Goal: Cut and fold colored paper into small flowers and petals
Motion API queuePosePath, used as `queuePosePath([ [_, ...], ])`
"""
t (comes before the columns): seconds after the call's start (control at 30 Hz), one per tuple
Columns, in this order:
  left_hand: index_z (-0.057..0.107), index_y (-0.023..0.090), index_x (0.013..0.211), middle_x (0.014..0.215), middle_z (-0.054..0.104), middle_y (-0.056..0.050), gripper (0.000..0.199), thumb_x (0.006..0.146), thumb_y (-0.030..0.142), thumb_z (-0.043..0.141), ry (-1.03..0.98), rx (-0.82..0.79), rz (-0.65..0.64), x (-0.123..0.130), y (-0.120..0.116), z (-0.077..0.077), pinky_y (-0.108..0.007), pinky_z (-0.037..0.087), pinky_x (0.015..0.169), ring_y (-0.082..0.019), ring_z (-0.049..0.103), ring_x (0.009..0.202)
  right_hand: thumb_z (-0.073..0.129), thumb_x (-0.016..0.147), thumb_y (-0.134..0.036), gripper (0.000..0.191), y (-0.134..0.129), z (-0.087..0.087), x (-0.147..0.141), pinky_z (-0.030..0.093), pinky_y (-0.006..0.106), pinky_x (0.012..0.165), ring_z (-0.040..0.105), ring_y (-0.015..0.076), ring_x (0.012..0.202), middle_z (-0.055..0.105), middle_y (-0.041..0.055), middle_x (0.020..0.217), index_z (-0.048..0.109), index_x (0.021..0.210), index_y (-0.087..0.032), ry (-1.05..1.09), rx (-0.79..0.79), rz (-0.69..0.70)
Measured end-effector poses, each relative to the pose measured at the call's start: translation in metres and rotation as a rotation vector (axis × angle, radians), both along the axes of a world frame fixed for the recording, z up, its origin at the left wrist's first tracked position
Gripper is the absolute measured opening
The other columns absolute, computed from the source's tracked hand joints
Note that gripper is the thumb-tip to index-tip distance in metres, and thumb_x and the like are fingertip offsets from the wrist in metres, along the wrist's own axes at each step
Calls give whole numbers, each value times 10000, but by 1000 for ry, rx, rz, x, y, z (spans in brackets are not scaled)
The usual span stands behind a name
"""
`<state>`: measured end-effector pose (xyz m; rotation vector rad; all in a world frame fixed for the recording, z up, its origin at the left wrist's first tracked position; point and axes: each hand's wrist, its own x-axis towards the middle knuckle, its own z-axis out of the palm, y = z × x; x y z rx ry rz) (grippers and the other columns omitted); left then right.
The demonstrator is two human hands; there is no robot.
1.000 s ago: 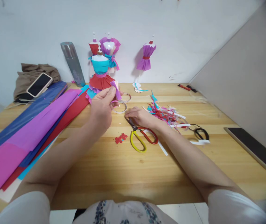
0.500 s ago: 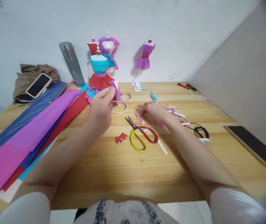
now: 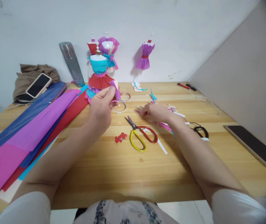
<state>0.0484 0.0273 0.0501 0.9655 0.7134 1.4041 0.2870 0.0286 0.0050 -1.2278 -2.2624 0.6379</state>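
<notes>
My left hand (image 3: 102, 102) pinches a small folded piece of purple and pale crepe paper (image 3: 116, 90) between thumb and fingers. It is raised in front of a mini dress form (image 3: 99, 70) dressed in turquoise and red paper. My right hand (image 3: 153, 112) is down on the table with its fingers drawn together on paper scraps (image 3: 138, 111), partly hidden beneath it. More scraps (image 3: 167, 126) lie under the wrist. Between my hands rest scissors (image 3: 137, 132) with one yellow and one red handle, beside small red paper cutouts (image 3: 120, 137).
Crepe paper sheets (image 3: 42, 115) stretch along the left. A bottle (image 3: 71, 63) and more dressed forms, one purple (image 3: 145, 56), line the wall. Tape rolls (image 3: 120, 107) lie past my left hand. At right are a black cord (image 3: 201, 132) and a phone (image 3: 254, 146).
My right hand has shifted slightly over the scraps. The pink strip lying near its fingers has gone from its spot, and the scraps are closer together. My left hand stays still.
</notes>
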Motion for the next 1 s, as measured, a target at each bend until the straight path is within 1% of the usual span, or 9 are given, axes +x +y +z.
queuePosePath([
  [0.1,705,159,782,714,680,-20,155,860,292,695,77,46,-3,1,1,-7,-213,472,571,-99,609,638,707,815,-358,434,0,4,-6,534,307,704,634,168,784,706,79,1037,686,1221,-206,92,-5,-29],
  [0.17,704,164,706,678,676,-18,207,838,323,704,239,183,25,0,4,-12,-248,486,609,-117,606,631,716,810,-371,509,0,7,-17,540,308,699,633,160,778,690,87,1096,641,1288,-212,185,-24,-46],
  [0.23,742,179,731,698,696,-16,183,846,312,690,475,411,85,-2,8,-18,-285,496,680,-137,621,666,709,815,-382,591,-4,9,-29,544,304,684,626,145,757,656,105,1166,573,1363,-206,302,-44,-43],
  [0.37,773,220,913,849,757,-32,233,961,286,554,953,1020,291,-8,14,-25,-326,482,783,-166,647,797,743,781,-466,755,-19,19,-49,555,284,650,657,158,840,562,111,1327,449,1448,-271,494,-20,4],
  [0.5,726,180,925,829,737,-45,249,995,222,491,1303,1433,472,-9,15,-30,-313,452,699,-178,630,803,740,794,-425,647,-34,28,-59,569,316,689,666,194,871,655,109,1204,525,1369,-222,380,188,-94],
  [0.6,695,148,943,805,718,-46,219,992,159,482,1384,1649,560,-8,13,-29,-308,440,666,-179,628,792,716,812,-327,444,-40,32,-62,563,330,677,671,195,797,712,96,1080,610,1222,-192,257,290,-140],
  [0.83,652,169,847,744,685,-23,228,994,166,479,1474,1684,567,-9,10,-21,-304,428,623,-173,618,744,654,872,-248,60,-40,34,-59,508,300,622,635,160,633,712,40,808,642,895,-195,130,437,-193],
  [0.93,660,191,803,739,696,-18,264,991,184,476,1469,1570,456,-8,11,-21,-306,442,621,-181,612,738,635,895,-283,128,-39,33,-59,483,297,619,617,161,624,687,35,731,634,801,-197,104,469,-194],
  [1.0,687,206,796,785,727,-25,260,977,214,501,1394,1404,301,-8,13,-20,-317,467,668,-189,613,757,620,908,-315,181,-38,33,-59,474,297,619,608,162,622,676,31,703,631,768,-201,108,455,-211],
])
